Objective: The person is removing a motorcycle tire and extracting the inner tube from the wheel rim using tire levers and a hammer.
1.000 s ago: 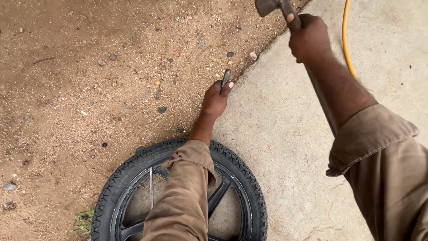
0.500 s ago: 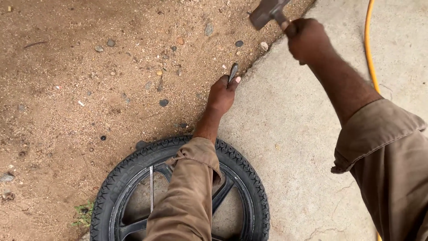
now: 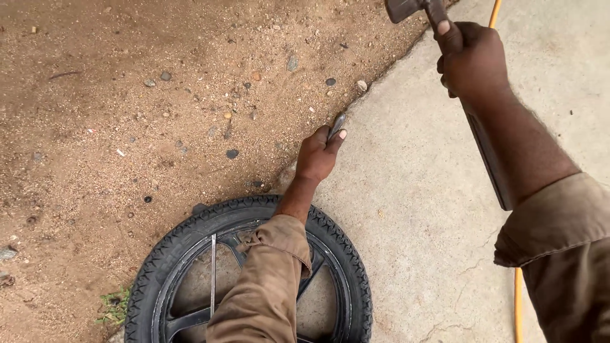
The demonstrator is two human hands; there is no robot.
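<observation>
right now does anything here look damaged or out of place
The concrete is cracked near its lower edge, right of the tyre. A yellow hose trails across it. The left hand holds a small metal piece at the slab's edge; the right hand holds a hammer raised.

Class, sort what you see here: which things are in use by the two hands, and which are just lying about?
In use: dark metal hammer in right hand; thin grey metal rod in left hand.

Lying about: black spoked rubber-tyred wheel; yellow hose; loose stones.
</observation>
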